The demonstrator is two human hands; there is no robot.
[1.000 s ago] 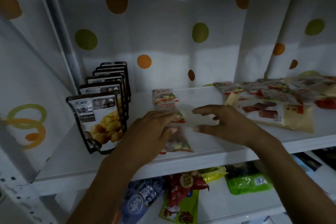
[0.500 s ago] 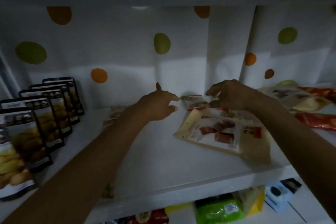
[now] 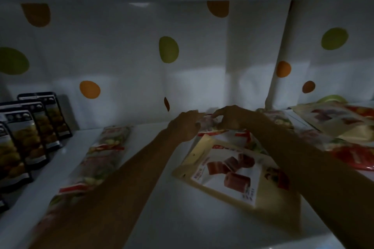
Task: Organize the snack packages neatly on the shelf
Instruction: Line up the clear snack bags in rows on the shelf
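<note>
Along the left edge of the shelf (image 3: 172, 218) a row of black pouches (image 3: 26, 139) stands upright, one behind the other, running toward the back wall. Just right of them a strip (image 3: 101, 157) of clear snack packs with red bands lies flat, reaching from the front edge toward the back. The left hand (image 3: 183, 127) reaches over the middle of the shelf, its fingers (image 3: 193, 114) curled and pinching the left side of a small packet (image 3: 208, 125) near the back wall. The right hand (image 3: 232, 120) meets it from the other side, fingers bent onto the packet's top and right edge, so both hands grip it together. In front of the hands a cream pouch (image 3: 228, 170) picturing red rolls lies flat and skewed, partly under the right forearm. At the right end of the shelf a loose pile (image 3: 334, 119) of flat packs overlaps, with a red pack (image 3: 352, 155) at its front. The light is dim and the labels are unreadable.
</note>
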